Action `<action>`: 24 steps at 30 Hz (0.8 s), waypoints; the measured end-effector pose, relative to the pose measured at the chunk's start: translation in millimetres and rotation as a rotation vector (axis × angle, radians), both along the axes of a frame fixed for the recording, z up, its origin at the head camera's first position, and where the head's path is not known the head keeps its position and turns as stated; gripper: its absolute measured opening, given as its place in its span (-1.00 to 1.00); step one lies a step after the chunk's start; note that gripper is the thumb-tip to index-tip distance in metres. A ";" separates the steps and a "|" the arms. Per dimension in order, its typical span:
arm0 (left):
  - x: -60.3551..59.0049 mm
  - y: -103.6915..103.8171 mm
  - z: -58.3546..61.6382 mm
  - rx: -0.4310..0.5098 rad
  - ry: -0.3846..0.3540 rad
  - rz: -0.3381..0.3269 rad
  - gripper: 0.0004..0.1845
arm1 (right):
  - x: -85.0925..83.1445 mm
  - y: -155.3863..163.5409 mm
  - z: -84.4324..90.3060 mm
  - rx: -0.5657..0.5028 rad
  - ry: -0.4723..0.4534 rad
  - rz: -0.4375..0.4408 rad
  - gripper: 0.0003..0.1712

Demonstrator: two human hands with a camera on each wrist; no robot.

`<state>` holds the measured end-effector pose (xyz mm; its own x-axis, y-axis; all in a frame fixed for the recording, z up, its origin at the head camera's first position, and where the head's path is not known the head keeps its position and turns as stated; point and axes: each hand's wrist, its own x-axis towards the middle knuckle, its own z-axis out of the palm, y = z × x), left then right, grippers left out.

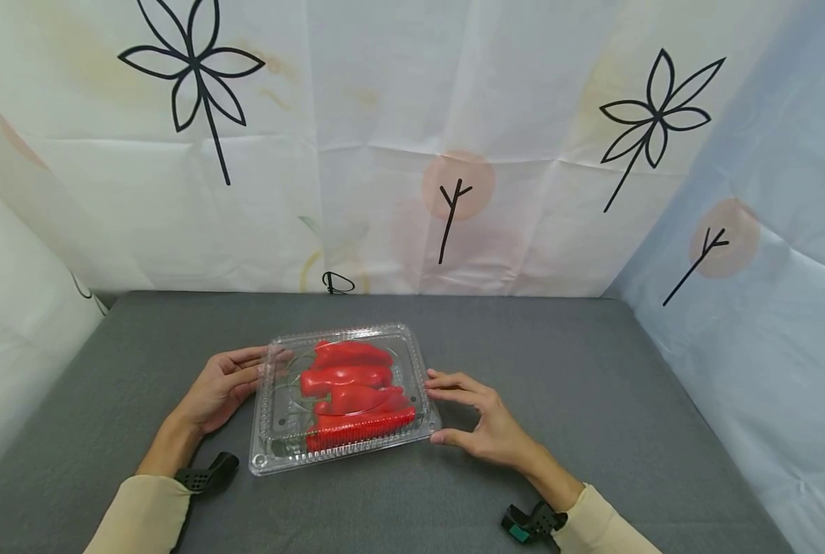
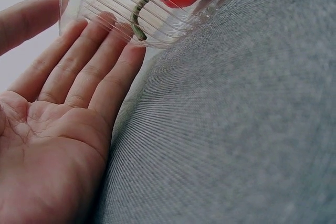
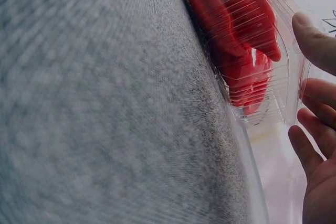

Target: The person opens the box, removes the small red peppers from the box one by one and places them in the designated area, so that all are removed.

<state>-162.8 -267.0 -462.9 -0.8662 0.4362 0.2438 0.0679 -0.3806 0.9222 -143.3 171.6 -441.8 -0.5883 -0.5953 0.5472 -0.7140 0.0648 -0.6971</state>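
A clear plastic clamshell box [image 1: 343,454] lies flat on the grey table, lid closed, ribbed along its sides. Inside lie about 4 red peppers [image 1: 353,396], packed side by side, green stems [image 2: 143,9] pointing left.
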 end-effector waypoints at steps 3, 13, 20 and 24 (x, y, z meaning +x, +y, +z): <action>-0.6 0.0 -0.7 -0.005 -0.004 0.000 -0.51 | -0.8 0.3 -1.0 -0.003 0.012 0.003 -0.30; -1.2 1.4 0.4 -0.006 -0.014 -0.009 -0.50 | 0.8 -0.5 0.7 -0.008 0.012 0.003 -0.29; -1.0 0.6 0.4 -0.003 -0.022 -0.011 -0.53 | 3.1 -0.9 2.6 -0.019 -0.087 0.024 -0.37; -0.6 0.6 1.1 0.005 -0.014 -0.022 -0.53 | 4.2 -1.3 3.8 -0.020 -0.121 0.026 -0.40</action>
